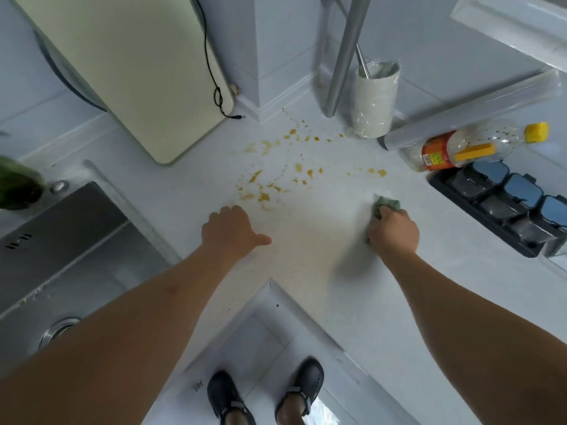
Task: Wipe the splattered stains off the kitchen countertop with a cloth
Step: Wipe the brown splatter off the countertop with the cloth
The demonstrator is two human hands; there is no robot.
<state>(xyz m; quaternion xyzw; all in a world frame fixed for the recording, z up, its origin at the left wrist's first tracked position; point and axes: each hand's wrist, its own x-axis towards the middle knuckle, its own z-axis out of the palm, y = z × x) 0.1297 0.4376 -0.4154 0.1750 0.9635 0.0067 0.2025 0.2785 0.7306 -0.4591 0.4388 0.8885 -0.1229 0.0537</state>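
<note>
Gripping one green cloth (389,204), the right hand (393,231) presses it to the counter (322,271), fingers curled over the bunched fabric so that only a crumpled corner pokes out on the far side. The left hand (230,230) rests flat on the counter with fingers together and the thumb spread to the right, holding nothing.

The stains (288,167) are a scatter of many small orange-yellow drops and smears, too many to count, spread over the pale counter far of both hands; the nearest blotches lie just beyond the left hand. The cloth sits right of the main scatter, apart from it.

One steel sink (61,256) lies at left. One cream board (129,62) leans against the far wall, a black cable (211,72) trailing down it. One white cup (376,102) wrapped in film stands far right of the stains, beside a steel pole (346,56). One plastic bottle (472,145) with a yellow cap lies on its side at right, next to one roll (466,115). One dark tray (503,210) of at least three lidded boxes sits near right. Two dark shoes (264,394) show on the floor below.
</note>
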